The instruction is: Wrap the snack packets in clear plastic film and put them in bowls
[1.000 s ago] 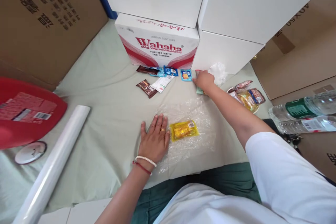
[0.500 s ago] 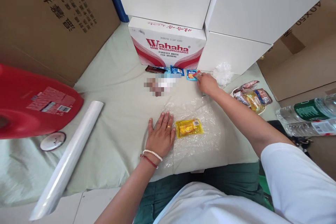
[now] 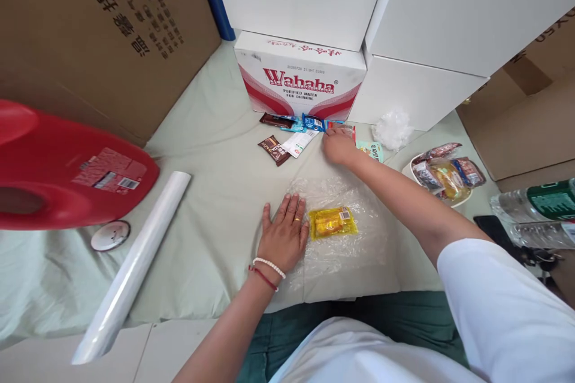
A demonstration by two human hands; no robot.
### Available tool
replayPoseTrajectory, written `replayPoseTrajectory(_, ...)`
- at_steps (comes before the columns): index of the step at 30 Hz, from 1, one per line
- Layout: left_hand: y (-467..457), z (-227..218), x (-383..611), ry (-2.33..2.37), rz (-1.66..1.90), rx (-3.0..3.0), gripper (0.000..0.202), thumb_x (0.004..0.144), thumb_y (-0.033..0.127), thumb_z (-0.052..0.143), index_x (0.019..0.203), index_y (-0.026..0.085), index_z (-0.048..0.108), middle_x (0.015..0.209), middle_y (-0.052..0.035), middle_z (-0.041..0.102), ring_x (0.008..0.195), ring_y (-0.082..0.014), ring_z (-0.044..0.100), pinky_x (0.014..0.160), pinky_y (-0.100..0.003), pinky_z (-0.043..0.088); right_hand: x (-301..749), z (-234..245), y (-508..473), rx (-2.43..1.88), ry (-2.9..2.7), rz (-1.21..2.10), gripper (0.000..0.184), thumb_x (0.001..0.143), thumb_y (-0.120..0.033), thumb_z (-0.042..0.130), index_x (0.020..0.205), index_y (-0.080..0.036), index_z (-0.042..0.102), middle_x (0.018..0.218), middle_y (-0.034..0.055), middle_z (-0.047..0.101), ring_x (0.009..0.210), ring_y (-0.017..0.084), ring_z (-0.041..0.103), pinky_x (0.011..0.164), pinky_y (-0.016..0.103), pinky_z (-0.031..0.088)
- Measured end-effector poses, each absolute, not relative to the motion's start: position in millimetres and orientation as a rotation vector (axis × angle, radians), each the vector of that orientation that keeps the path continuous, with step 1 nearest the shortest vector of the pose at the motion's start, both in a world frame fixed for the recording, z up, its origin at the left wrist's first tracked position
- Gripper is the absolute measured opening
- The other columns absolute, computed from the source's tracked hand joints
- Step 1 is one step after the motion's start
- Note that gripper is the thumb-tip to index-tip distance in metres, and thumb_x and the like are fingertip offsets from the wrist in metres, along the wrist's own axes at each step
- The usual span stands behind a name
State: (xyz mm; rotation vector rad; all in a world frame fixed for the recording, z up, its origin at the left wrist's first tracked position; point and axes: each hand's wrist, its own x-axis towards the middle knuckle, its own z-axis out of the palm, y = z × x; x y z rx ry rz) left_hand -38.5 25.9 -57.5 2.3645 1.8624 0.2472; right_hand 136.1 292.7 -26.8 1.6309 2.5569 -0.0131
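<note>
My left hand [image 3: 284, 232] lies flat, fingers spread, on the left part of a clear sheet of plastic film [image 3: 368, 248]. Right beside its fingers, a yellow-wrapped snack packet [image 3: 333, 223] rests on the film. Farther back, my right hand [image 3: 339, 145] is closed at the near edge of a red snack packet [image 3: 348, 130]; its fingertips are mostly hidden. Left of that hand are a blue snack packet [image 3: 313, 122], a white packet [image 3: 300, 143] and a brown chocolate packet [image 3: 271, 145]. A mint-green packet [image 3: 371, 150] shows behind my right wrist.
A Wahaha carton [image 3: 300, 81] stands behind the packets. Crumpled plastic [image 3: 393, 130] and a bowl [image 3: 462, 201] of snacks are at the right, near bottles [image 3: 516, 208]. A film roll [image 3: 135, 263], round tin [image 3: 110, 235] and red jug [image 3: 81, 167] lie left.
My right hand has shifted left along the row of packets, and more of the red packet and the mint-green packet now shows. The view has swung slightly left. My left hand stays on the film.
</note>
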Motion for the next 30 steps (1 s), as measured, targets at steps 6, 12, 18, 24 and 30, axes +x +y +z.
replayPoseTrajectory(6, 25.8, -57.4, -38.5, 1.867, 0.260, 2.378, 0.059, 0.108, 0.037, 0.027, 0.164, 0.021, 0.037, 0.171, -0.0094, 0.032, 0.161, -0.0301, 0.029, 0.131, -0.066, 0.009, 174.0, -12.2, 281.3, 1.858, 2.663, 0.008, 0.047, 0.100, -0.028, 0.046, 0.142, -0.013, 0.060, 0.151, 0.0190, 0.056, 0.139, 0.037, 0.045, 0.116, 0.054, 0.036)
replayPoseTrajectory(12, 26.5, -59.6, -38.6, 1.850, 0.300, 2.399, 0.059, 0.108, 0.035, 0.029, 0.164, 0.020, 0.036, 0.170, -0.0109, 0.035, 0.159, -0.0315, 0.033, 0.130, -0.068, 0.009, 215.7, -10.6, 300.6, 2.001, 2.568, -0.153, 0.054, 0.096, -0.030, 0.052, 0.146, -0.010, 0.056, 0.140, 0.0228, 0.063, 0.131, 0.040, 0.050, 0.107, 0.053, 0.045)
replayPoseTrajectory(18, 27.1, -60.1, -38.4, 1.860, 0.294, 2.392, 0.060, 0.107, 0.036, 0.028, 0.164, 0.018, 0.036, 0.170, -0.0122, 0.035, 0.159, -0.0321, 0.034, 0.129, -0.070, 0.010, 187.7, -25.0, 303.5, 1.802, 2.622, -0.218, 0.071, 0.093, -0.033, 0.062, 0.159, -0.011, 0.043, 0.157, 0.0210, 0.048, 0.141, 0.040, 0.041, 0.117, 0.052, 0.037)
replayPoseTrajectory(24, 27.0, -57.9, -37.6, 1.852, 0.270, 2.383, 0.059, 0.107, 0.036, 0.028, 0.163, 0.018, 0.039, 0.170, -0.0106, 0.034, 0.160, -0.0307, 0.032, 0.129, -0.069, 0.010, 166.9, -29.6, 261.2, 1.617, 2.726, -0.226, 0.055, 0.096, -0.030, 0.059, 0.149, -0.014, 0.054, 0.141, 0.0225, 0.056, 0.124, 0.039, 0.052, 0.107, 0.054, 0.043)
replayPoseTrajectory(30, 27.7, -58.7, -37.5, 1.859, 0.275, 2.378, 0.060, 0.108, 0.037, 0.026, 0.162, 0.017, 0.039, 0.171, -0.0111, 0.033, 0.160, -0.0300, 0.032, 0.129, -0.069, 0.008, 187.6, -17.8, 228.1, 1.404, 2.917, -0.324, 0.055, 0.093, -0.026, 0.062, 0.147, -0.015, 0.057, 0.148, 0.0188, 0.056, 0.134, 0.036, 0.049, 0.115, 0.052, 0.038)
